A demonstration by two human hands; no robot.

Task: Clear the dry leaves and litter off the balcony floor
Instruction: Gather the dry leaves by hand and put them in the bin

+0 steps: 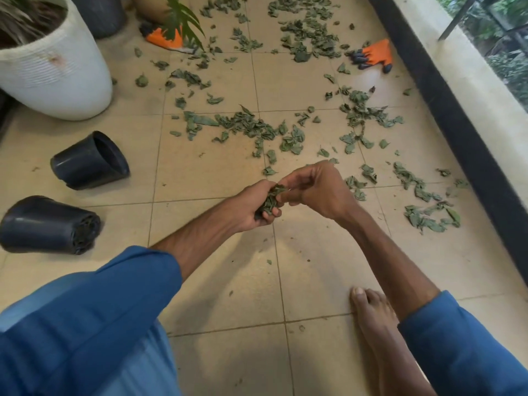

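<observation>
1. Near floor (314, 267): only stray crumbs.
2. Left hand (254, 205) grips leaf bunch (270, 198); right hand (317, 190) pinches its top.
3. Beyond: loose leaves (251, 127) lie scattered over the tiles up to the gloves (374, 54); bulk of clearing remains, by estimate.

Tile floor (217, 178): leaves (251, 127) scattered, 2 toppled pots (90, 161), 2 gloves (374, 55).

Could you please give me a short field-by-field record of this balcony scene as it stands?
left hand: grips a bunch of leaves
right hand: pinches the top of that bunch
loose leaves: scattered over the tiled floor ahead and right
gloves: one orange glove beneath a green plant, another near the low wall
pots: one black pot and another, both on their sides, left
white planter: upright, far left
</observation>
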